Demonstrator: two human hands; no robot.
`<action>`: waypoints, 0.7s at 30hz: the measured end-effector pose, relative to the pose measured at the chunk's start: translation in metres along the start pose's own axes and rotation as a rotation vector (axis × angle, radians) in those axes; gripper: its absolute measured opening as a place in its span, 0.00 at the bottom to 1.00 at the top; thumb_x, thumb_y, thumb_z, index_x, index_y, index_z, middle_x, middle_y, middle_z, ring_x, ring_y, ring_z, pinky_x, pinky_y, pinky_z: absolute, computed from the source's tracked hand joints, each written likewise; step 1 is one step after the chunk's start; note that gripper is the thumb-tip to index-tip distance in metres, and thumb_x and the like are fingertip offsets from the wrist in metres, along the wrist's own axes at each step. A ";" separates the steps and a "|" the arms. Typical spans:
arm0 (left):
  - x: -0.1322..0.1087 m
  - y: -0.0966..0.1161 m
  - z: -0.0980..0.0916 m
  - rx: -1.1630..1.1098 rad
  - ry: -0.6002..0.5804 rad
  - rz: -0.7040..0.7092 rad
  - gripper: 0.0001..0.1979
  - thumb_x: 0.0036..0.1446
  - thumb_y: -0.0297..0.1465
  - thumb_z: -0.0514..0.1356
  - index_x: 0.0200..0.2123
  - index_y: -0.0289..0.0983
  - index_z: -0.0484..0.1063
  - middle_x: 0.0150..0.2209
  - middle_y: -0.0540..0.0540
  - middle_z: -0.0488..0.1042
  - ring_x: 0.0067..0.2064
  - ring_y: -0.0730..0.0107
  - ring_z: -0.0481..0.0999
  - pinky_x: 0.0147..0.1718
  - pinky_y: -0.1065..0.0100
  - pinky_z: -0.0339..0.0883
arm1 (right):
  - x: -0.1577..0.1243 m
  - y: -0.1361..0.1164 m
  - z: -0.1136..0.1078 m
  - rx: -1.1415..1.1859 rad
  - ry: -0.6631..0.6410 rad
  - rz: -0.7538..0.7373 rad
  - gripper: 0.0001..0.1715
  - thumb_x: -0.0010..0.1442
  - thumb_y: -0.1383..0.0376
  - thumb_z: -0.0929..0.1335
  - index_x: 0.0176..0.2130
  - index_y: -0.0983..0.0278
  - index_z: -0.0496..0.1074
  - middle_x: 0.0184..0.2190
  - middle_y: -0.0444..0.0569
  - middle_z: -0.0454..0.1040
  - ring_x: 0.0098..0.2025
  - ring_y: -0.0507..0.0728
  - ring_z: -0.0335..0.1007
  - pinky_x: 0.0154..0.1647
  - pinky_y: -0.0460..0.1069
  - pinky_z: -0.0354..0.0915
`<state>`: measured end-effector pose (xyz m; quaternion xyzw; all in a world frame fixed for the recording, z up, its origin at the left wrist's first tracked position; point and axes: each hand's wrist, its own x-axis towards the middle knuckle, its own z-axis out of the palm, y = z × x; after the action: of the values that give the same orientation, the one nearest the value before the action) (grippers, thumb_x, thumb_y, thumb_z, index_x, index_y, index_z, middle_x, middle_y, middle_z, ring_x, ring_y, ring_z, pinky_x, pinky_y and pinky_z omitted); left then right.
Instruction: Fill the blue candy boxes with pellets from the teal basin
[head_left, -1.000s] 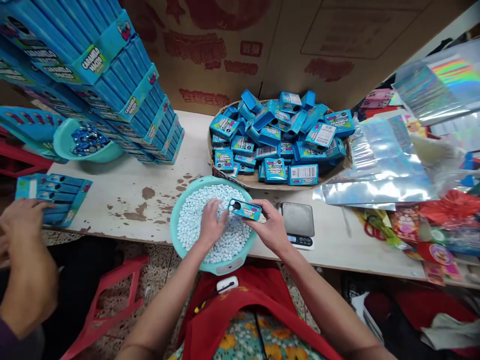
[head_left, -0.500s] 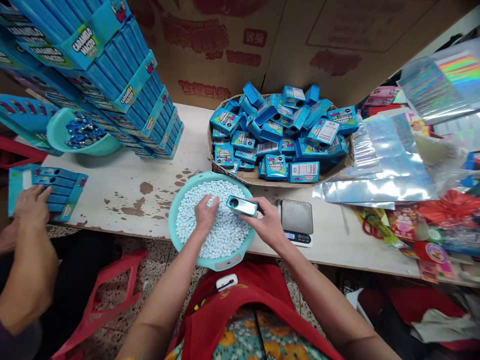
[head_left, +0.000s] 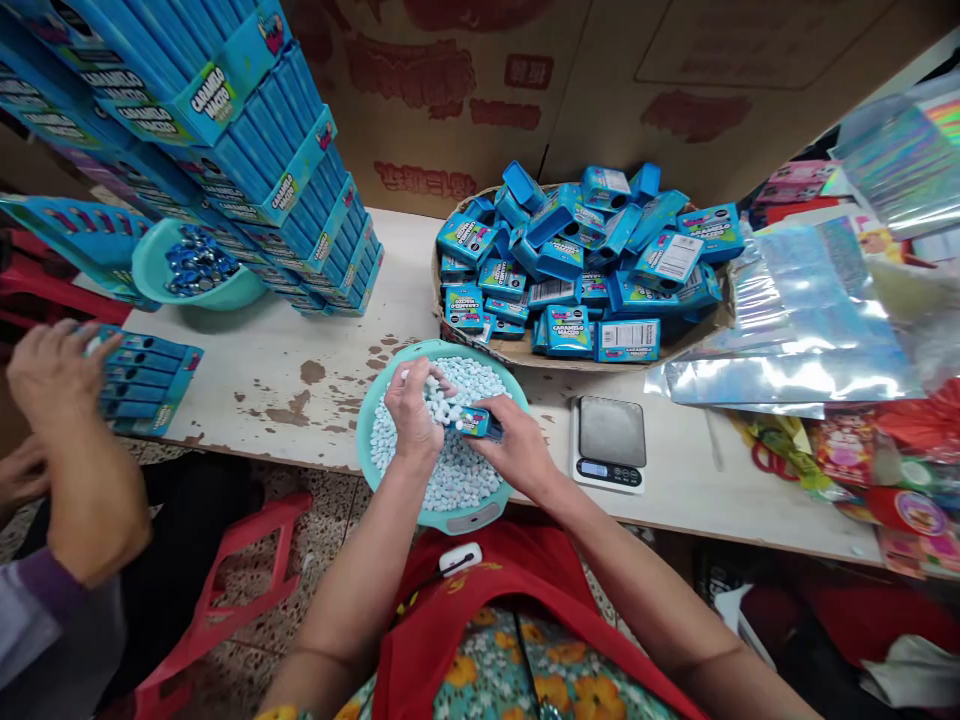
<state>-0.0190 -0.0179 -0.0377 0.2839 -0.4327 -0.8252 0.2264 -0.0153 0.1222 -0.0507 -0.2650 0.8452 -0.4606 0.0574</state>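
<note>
Pinching small blue box (head_left: 475,421) by its sides, right hand (head_left: 519,446) is over turquoise basin (head_left: 364,430), at three o'clock of left hand (head_left: 416,426) — cupped around white candies (head_left: 442,402). Box probably light, thin-walled, crushable — gentle side grip suits; candies likely hard, smooth, prone to rolling, best palmed. Digital scale (head_left: 612,432) at basin's three o'clock.

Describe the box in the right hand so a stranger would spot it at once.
On the pale table, find the turquoise bowl of white pieces at the front edge. Above it, the right hand holds a small blue box. Unlike the boxes heaped in the cardboard tray behind, this one is gripped, beside the left hand cupping white pieces.
</note>
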 end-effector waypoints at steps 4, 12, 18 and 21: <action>0.003 0.001 0.006 0.020 -0.001 -0.023 0.14 0.50 0.38 0.62 0.24 0.36 0.62 0.22 0.53 0.65 0.22 0.75 0.69 0.22 0.71 0.66 | -0.001 0.001 -0.003 0.020 0.036 0.030 0.17 0.52 0.68 0.72 0.43 0.63 0.70 0.39 0.50 0.72 0.43 0.60 0.69 0.44 0.53 0.65; 0.001 0.001 0.012 0.080 0.006 -0.036 0.16 0.51 0.41 0.62 0.23 0.37 0.62 0.20 0.53 0.65 0.21 0.75 0.69 0.22 0.71 0.65 | 0.001 0.006 -0.006 0.008 0.046 0.073 0.17 0.51 0.67 0.73 0.43 0.61 0.71 0.39 0.49 0.75 0.42 0.60 0.71 0.44 0.54 0.65; -0.001 -0.005 0.008 0.143 -0.016 0.077 0.16 0.54 0.41 0.60 0.23 0.36 0.65 0.21 0.52 0.67 0.24 0.74 0.71 0.27 0.69 0.67 | 0.002 0.006 -0.008 -0.077 0.104 0.098 0.20 0.47 0.63 0.77 0.42 0.60 0.74 0.41 0.49 0.76 0.47 0.64 0.68 0.50 0.58 0.60; -0.003 -0.003 0.010 0.138 -0.031 0.106 0.15 0.55 0.40 0.60 0.24 0.36 0.65 0.22 0.52 0.67 0.24 0.74 0.71 0.27 0.69 0.67 | 0.002 0.003 -0.008 -0.067 0.135 0.102 0.20 0.47 0.64 0.77 0.42 0.58 0.75 0.40 0.48 0.76 0.46 0.64 0.67 0.49 0.59 0.60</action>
<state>-0.0238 -0.0085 -0.0344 0.2627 -0.5064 -0.7846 0.2430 -0.0211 0.1285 -0.0484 -0.1917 0.8744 -0.4454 0.0146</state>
